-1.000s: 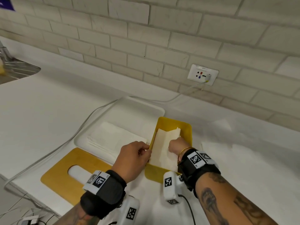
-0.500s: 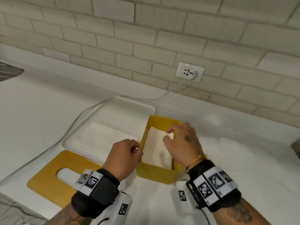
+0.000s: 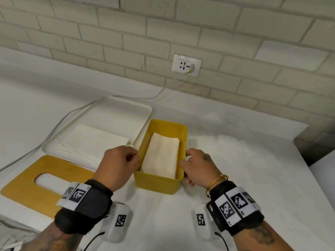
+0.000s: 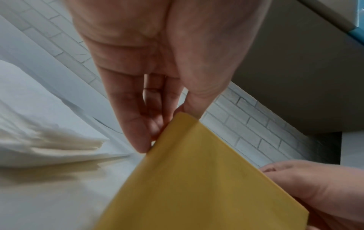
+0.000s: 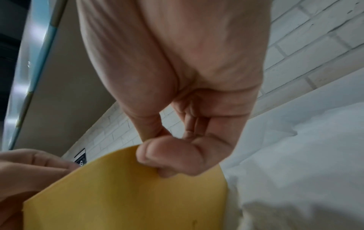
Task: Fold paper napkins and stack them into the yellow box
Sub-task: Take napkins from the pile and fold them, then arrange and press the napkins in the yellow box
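Napkins (image 3: 161, 156) lie folded inside our yellow box (image 3: 159, 182) on the tabletop (image 3: 253, 178) — our left hand (image 3: 117, 163) and right hand (image 3: 197, 167) pinch its side walls, fingers (image 4: 138, 124) curled on the rims.

Your way down into the yellow box (image 3: 159, 183) is open from above, over the folded napkins (image 3: 161, 156). Your left hand (image 3: 117, 165) and right hand (image 3: 197, 167) block its long sides; the white tray (image 3: 119, 113) crowds the left.
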The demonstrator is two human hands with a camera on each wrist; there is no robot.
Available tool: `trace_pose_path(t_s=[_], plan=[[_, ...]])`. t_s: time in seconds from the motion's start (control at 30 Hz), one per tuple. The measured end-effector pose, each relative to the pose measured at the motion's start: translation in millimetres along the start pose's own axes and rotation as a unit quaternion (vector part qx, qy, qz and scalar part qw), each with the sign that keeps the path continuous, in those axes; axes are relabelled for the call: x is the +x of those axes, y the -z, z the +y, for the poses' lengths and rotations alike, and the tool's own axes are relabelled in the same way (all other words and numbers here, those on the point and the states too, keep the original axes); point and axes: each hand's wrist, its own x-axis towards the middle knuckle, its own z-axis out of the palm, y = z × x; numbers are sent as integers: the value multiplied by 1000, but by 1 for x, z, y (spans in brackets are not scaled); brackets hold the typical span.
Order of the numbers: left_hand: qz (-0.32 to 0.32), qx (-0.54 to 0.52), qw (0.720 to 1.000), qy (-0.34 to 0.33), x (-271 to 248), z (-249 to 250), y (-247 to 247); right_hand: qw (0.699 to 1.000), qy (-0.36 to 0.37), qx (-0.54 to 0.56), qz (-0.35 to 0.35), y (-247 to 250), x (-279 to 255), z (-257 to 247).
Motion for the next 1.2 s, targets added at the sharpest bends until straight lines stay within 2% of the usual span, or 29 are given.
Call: trace_pose_path(t_s=[0.37, 0.53, 0.7, 0.77, 0.83, 0.9, 1.0, 1.03, 1.1, 1.2], plan=[[12, 32, 999, 19, -69, 51, -36, 998, 29, 31, -40, 31, -46, 65], [25, 71, 996, 40, -81, 60, -44, 995, 56, 70, -52, 57, -57, 93], [147, 86, 984, -54, -96, 84, -52, 994, 40, 90, 37, 127, -57, 143], [148, 78, 979, -116, -106, 107, -61, 992, 24, 101, 73, 155, -61, 169], [110, 71, 976, -172, -114, 129, -79, 990, 0, 104, 98, 176, -66, 197], [45, 72, 977, -194, -115, 147, -104, 992, -19, 70, 107, 187, -69, 223], [-96, 125, 974, -162, -102, 168, -150, 997, -35, -12, 75, 187, -72, 249], [-123, 143, 971, -144, -95, 175, -165, 997, -39, -25, 56, 184, -72, 254], [-159, 172, 966, -112, -78, 187, -189, 998, -43, -26, 28, 176, -74, 260], [-190, 220, 952, -101, -51, 198, -216, 999, -41, -19, 21, 166, -75, 264]])
